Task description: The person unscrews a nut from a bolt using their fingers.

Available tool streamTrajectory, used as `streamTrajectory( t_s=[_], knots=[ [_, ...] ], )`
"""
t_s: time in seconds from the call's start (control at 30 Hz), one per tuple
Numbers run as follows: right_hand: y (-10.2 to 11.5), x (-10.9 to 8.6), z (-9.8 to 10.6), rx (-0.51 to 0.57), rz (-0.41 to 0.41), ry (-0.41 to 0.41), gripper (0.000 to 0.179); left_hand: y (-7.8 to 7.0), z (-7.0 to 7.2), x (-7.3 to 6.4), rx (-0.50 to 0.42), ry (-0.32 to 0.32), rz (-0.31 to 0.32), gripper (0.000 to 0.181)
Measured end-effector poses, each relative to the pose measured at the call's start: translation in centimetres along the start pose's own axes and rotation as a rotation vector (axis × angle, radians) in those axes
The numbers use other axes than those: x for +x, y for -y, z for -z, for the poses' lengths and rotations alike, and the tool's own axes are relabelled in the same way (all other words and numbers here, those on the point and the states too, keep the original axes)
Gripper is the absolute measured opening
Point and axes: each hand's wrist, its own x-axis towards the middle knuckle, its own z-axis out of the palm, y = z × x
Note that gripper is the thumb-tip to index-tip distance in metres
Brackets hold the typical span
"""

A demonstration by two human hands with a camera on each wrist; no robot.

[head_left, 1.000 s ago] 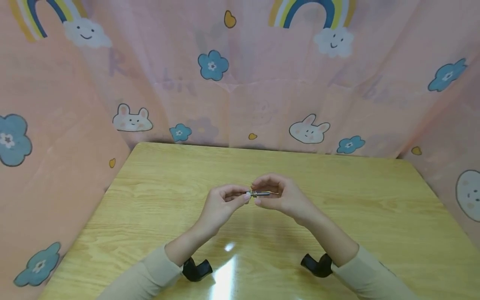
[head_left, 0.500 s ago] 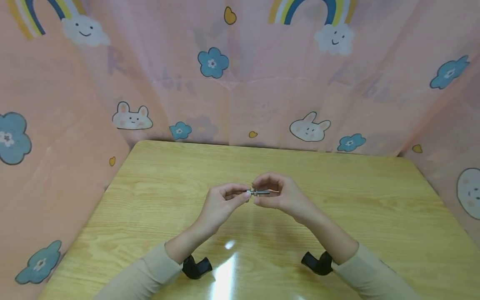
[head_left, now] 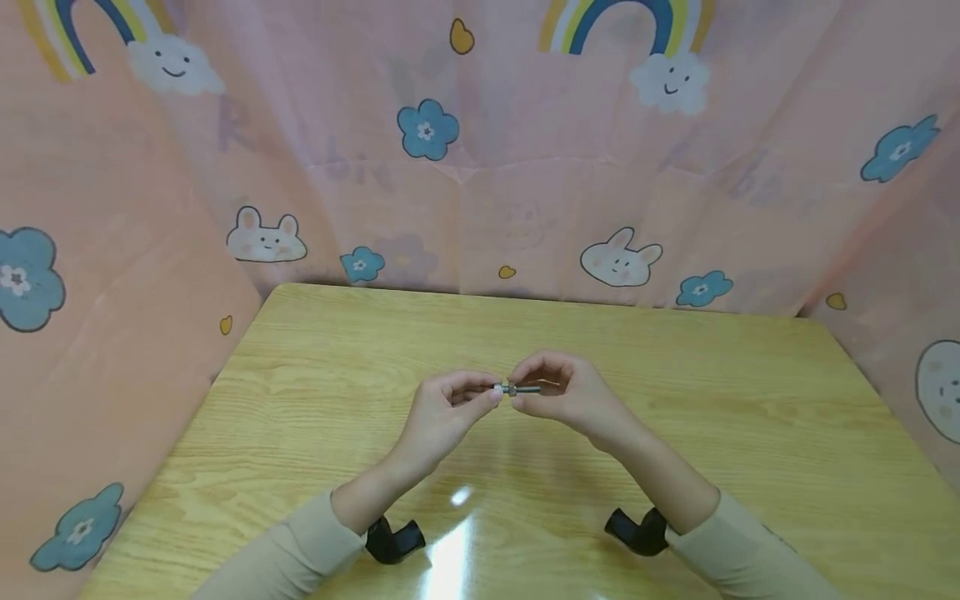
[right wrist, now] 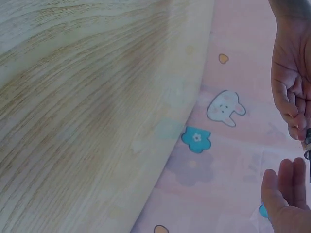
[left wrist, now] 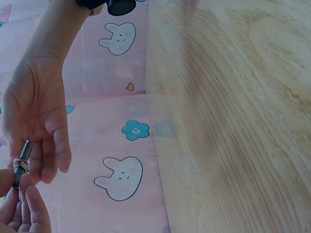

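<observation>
Over the middle of the table, a silver metal bolt (head_left: 530, 390) lies nearly level between both hands in the head view. My left hand (head_left: 442, 417) pinches its head end between thumb and fingertips. A nut (head_left: 512, 389) sits partway along the shank, and my right hand (head_left: 573, 396) has thumb and fingertip on either side of it. The bolt's free end points toward the right palm. In the left wrist view, the bolt (left wrist: 26, 148) and nut (left wrist: 22, 163) show at the lower left. The right wrist view cuts off the bolt (right wrist: 308, 138) at its edge.
A light wood-grain table (head_left: 360, 333) extends beneath the hands, with a bright glare patch near the front. Pink printed cloth (head_left: 510, 183) hangs behind and at both sides. A black curved piece (head_left: 395, 542) sits at the left wrist, another black piece (head_left: 636, 532) at the right.
My right fingertips have shifted slightly right, and the nut shows a little farther from the bolt's head. The left hand keeps its pinch in nearly the same place.
</observation>
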Motion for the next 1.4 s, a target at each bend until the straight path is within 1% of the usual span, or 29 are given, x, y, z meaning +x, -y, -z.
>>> streamTrajectory(
  t_s=[0.07,0.17,0.27,0.37,0.47,0.6,0.7,0.8,0.9,1.03,1.2,1.27,1.4],
  knots=[
    [-0.03,0.00,-0.09,-0.011,-0.004,-0.005,0.022,0.09,-0.04,-0.08,-0.001,-0.011,0.000,0.019],
    [-0.08,0.12,-0.18,-0.030,-0.036,-0.018,0.023,0.06,-0.16,-0.09,0.001,-0.019,-0.001,0.020],
    [-0.07,0.23,-0.20,-0.013,-0.053,-0.013,0.024,-0.13,-0.25,-0.11,-0.001,-0.016,-0.005,0.020],
    [-0.01,0.18,-0.12,-0.011,-0.040,-0.003,0.021,-0.16,-0.27,-0.13,-0.007,-0.012,-0.006,0.020],
    [0.10,0.05,-0.01,-0.022,-0.020,0.002,0.023,-0.13,-0.26,-0.09,-0.012,-0.011,-0.003,0.019],
    [0.19,-0.06,0.04,-0.021,-0.029,-0.015,0.026,-0.15,-0.30,0.00,-0.012,-0.007,-0.002,0.019],
    [0.19,-0.05,0.08,0.008,-0.046,-0.030,0.027,-0.22,-0.39,0.06,-0.007,-0.007,-0.003,0.020],
    [0.22,-0.04,0.09,0.042,-0.048,-0.027,0.026,-0.35,-0.46,0.05,-0.007,-0.013,-0.001,0.019],
    [0.29,-0.13,0.13,0.053,-0.040,-0.015,0.024,-0.45,-0.52,0.04,-0.016,-0.020,0.005,0.017],
    [0.18,-0.18,0.19,0.034,-0.032,0.003,0.028,-0.31,-0.51,0.02,-0.015,-0.028,0.018,0.016],
    [0.00,0.04,0.22,0.041,-0.055,-0.025,0.028,-0.31,-0.59,0.13,-0.014,-0.029,0.008,0.018],
    [-0.01,0.06,0.25,0.060,-0.052,-0.032,0.027,-0.34,-0.62,0.17,-0.018,-0.024,0.004,0.018],
    [0.01,-0.08,0.28,0.051,-0.039,-0.026,0.025,-0.24,-0.58,0.11,-0.026,-0.023,0.009,0.018]
  ],
)
